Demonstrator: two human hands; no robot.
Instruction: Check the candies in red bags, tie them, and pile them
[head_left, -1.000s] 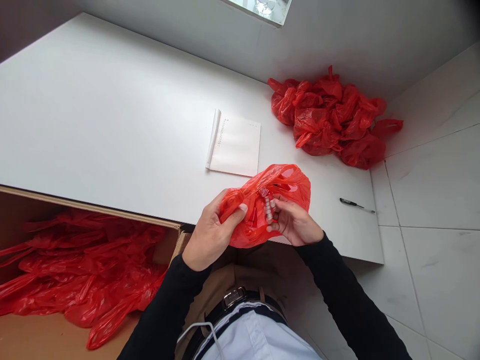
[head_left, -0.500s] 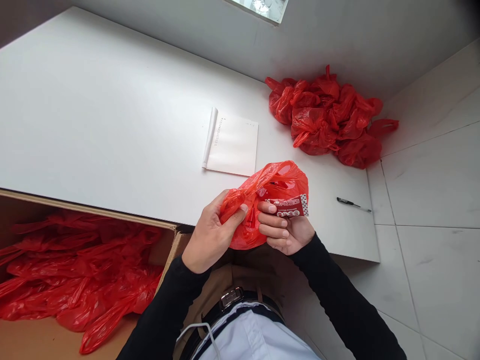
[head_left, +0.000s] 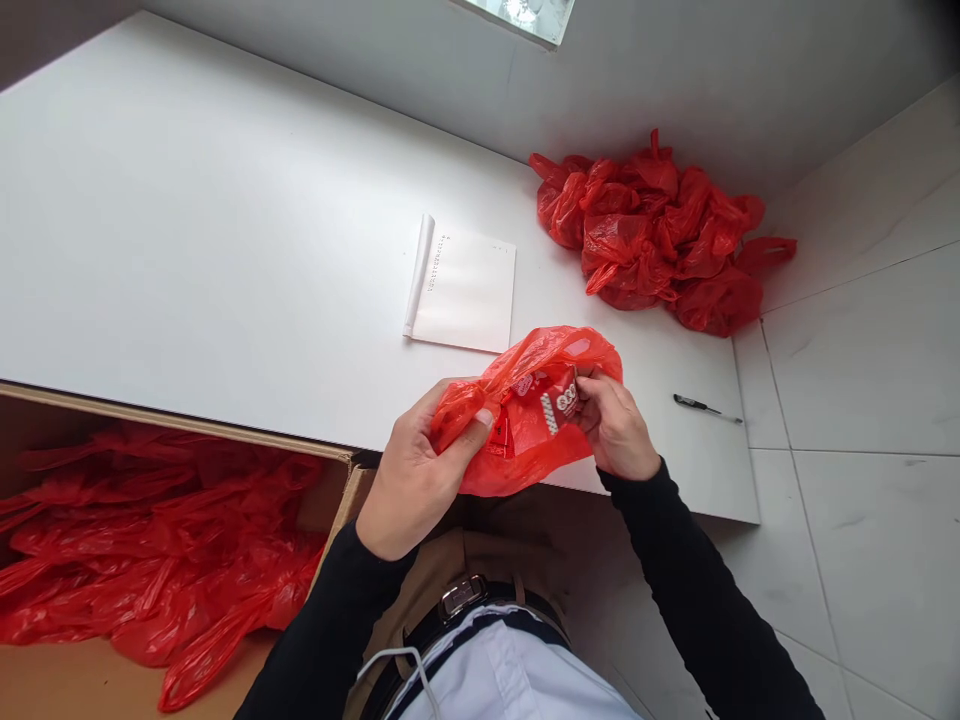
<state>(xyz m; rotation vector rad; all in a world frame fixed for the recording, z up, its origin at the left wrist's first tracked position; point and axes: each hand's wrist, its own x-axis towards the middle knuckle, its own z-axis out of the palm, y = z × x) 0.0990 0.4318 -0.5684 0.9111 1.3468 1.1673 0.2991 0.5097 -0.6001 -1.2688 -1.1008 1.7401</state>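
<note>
A thin red plastic bag hangs open between my hands over the table's front edge. My left hand is closed on the bunched left side of the bag, its thumb pressed on top. At the bag's right side, my right hand pinches the end of a dark red printed packet in the bag's mouth. Beside the packet, small red items lie within the bag, partly covered by its folds.
An open notepad lies on the white table. Several filled red bags are heaped by the wall. A pen rests at the right. Lower left, a cardboard box holds more red bags.
My right hand has turned over and brought the packet from in front of the bag into its opening. The bag's mouth is spread wider, while my left hand keeps its hold.
</note>
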